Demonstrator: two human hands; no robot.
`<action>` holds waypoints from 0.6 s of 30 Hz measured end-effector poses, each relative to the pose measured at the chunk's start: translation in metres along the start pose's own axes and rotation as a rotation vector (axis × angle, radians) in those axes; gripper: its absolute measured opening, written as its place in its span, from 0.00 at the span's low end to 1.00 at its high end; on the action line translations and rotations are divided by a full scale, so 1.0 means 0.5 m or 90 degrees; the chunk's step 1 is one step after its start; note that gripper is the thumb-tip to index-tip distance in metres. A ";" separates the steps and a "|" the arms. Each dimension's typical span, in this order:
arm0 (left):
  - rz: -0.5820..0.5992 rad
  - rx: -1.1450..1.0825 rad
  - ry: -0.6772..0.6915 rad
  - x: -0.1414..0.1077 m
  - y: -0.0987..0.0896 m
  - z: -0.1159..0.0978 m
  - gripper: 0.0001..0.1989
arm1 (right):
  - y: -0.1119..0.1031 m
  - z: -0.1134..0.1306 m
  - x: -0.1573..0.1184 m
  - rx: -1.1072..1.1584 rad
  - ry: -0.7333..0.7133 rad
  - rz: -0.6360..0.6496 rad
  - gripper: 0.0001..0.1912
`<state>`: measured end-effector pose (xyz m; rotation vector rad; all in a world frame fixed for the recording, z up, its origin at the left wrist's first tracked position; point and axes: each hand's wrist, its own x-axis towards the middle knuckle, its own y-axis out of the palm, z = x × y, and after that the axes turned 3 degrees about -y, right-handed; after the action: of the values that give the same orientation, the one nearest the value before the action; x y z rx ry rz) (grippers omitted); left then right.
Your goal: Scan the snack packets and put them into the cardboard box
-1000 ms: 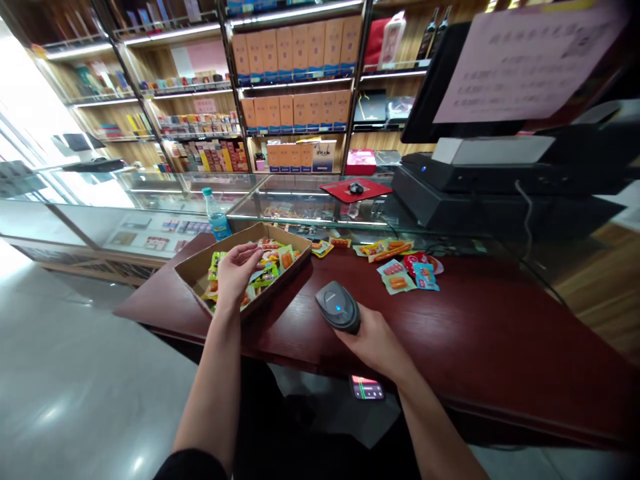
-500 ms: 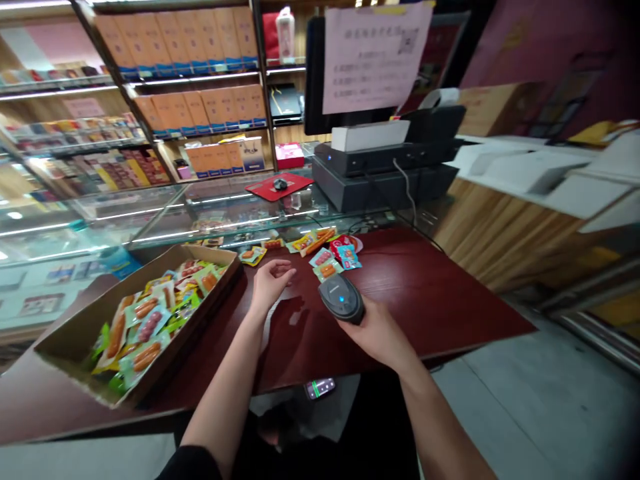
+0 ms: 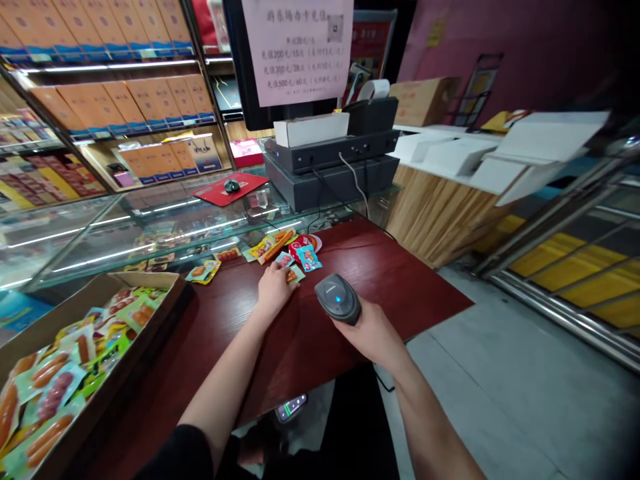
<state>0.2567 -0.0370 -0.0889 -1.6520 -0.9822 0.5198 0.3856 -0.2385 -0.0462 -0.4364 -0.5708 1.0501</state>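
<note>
From where I stand, the scanner (image 3: 336,297) is held above the dark red bench (image 3: 410,287) by the right hand (image 3: 377,337), its fingers closed around the handle. Below the scanner, past the bench's near edge, a lit phone (image 3: 291,408) shows. Well to the left of the scanner sits an open cardboard box (image 3: 173,285) full of wrapped sausage snacks. The left hand (image 3: 274,290), left of the scanner, reaches down to a green-edged packet (image 3: 298,273), its fingers bent at it; I can't tell whether they are clamped. Just beyond the scanner lie a blue packet (image 3: 309,259) and a red one (image 3: 296,247), with more snacks trailing off to its left. Farther behind the scanner come a red mouse mat (image 3: 253,181) on glass, a black cash drawer (image 3: 325,183) and a monitor (image 3: 239,73) bearing a pink notice (image 3: 300,57).
</note>
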 end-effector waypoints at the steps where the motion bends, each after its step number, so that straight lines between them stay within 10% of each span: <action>1: 0.004 0.008 0.004 -0.003 0.000 -0.001 0.19 | 0.000 0.000 0.000 0.001 0.001 0.002 0.12; 11: 0.010 0.104 -0.058 -0.104 -0.066 0.047 0.13 | 0.056 0.044 -0.014 0.010 -0.041 0.043 0.12; 18: 0.014 -0.309 -0.206 -0.200 -0.131 0.206 0.19 | 0.136 0.126 -0.029 0.034 -0.103 0.139 0.17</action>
<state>0.1006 -0.0549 -0.0743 -2.0486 -1.4114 0.6094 0.2944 -0.2180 -0.0409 -0.3741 -0.6475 1.3158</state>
